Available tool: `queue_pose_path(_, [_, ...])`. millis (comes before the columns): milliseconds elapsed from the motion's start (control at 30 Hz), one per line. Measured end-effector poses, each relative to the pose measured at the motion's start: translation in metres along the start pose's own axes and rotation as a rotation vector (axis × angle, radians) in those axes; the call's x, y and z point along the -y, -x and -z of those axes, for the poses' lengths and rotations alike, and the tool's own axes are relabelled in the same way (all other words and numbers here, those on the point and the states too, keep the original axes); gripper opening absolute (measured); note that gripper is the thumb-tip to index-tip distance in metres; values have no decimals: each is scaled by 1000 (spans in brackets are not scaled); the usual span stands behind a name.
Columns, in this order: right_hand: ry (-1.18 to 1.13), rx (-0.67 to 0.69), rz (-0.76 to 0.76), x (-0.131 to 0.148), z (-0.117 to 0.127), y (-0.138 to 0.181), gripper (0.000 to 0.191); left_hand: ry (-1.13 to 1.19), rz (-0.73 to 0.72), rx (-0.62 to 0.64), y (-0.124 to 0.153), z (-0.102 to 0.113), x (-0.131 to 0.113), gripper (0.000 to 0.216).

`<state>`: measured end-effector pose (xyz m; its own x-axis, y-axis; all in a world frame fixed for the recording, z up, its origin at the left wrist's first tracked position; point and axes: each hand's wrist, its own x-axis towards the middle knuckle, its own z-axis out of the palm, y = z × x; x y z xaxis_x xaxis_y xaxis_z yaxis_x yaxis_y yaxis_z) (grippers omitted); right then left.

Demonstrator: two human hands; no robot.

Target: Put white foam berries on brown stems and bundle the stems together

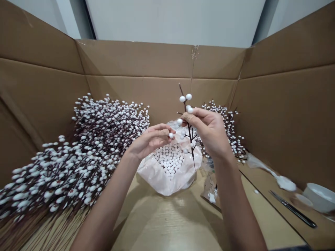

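Pinching a small white foam bead [171, 135], left hand [149, 141] mid-frame, right hand [209, 130] gripping thin dark twig with white beads [188, 130], above translucent plastic bag of beads [170, 167].

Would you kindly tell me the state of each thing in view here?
Right hand: closed around the branch, holding it upright.
Left hand: pinching one white bead.
Plastic bag: open, holding white beads.
Beaded branches: lying piled at the left.
Bowl: upright.
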<state>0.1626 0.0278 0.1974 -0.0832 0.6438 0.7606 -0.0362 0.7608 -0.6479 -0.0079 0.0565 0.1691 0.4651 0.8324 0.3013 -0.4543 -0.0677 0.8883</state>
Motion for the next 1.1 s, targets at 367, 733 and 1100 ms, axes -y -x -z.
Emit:
queue_pose_path(367, [44,91,-41,3,-6,6,9,67,-140,-108,14,-5,-16,24])
queue_pose_path(733, [127,70,51,11,-15,12,7,-13,-268,-33,21,-13,-23,34])
queue_pose_path(1100, [135,70,97,12,-18,15,8,-47,-294,-88,22,-13,-21,34])
